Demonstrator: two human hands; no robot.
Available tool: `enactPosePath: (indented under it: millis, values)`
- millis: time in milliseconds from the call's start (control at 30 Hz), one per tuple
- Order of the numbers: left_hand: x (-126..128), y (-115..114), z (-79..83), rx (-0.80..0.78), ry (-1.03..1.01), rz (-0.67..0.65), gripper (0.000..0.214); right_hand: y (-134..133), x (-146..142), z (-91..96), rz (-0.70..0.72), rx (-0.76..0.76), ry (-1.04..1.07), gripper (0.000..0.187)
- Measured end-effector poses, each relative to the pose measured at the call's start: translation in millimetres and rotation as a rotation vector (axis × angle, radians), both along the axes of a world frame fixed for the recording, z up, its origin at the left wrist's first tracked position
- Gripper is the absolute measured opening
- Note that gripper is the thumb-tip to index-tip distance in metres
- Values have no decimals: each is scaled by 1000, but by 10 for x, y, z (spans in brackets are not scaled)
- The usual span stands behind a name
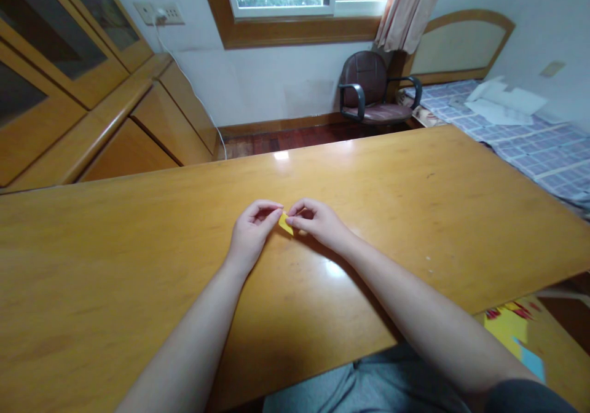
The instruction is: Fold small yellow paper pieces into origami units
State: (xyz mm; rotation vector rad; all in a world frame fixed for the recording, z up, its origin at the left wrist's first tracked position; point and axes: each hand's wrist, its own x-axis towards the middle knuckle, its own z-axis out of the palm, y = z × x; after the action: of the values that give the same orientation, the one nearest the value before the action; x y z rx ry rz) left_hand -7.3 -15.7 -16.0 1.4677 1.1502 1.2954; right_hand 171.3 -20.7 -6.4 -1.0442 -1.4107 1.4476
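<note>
A small piece of folded yellow paper (286, 225) is held up between my two hands, over the middle of the wooden table (138, 265). My left hand (253, 225) pinches its upper left edge between thumb and forefinger. From the other side, my right hand (318, 222) grips it with thumb and forefinger. The fingertips of both hands almost meet at the top of the paper. Its lower corner points down and to the right. The finer folds are too small to make out.
Beyond the table's far edge stands a brown office chair (369, 90) by the window. Wooden cabinets (152, 115) line the left, and a bed (530, 136) the right. At lower right, a lower surface (565, 327) carries yellow, blue and red pieces.
</note>
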Motion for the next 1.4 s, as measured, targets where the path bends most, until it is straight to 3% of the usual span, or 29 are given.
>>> enactPosePath:
  millis: [200,467,667,833,1033,1167,1400]
  values:
    - [11,-3,15,23,-23,22,18,12,-9,-16,17,-36,48,38]
    - [15,-17,-10,-11,-23,-19,21,23,-11,-57,-16,-7,68,27]
    - [25,-61,50,151,156,-80,9,39,-1,-92,-55,125,-22,21]
    - [43,-89,102,229,257,-91,5,37,13,-83,-113,325,-232,14]
    - [53,-120,149,271,332,-12,6,-17,-3,-22,-102,502,-440,13]
    - [36,-114,136,253,315,-1,8,-31,-13,-10,-106,499,-448,15]
    - [16,-50,77,141,160,-17,11,9,-2,-49,-159,373,-284,16]
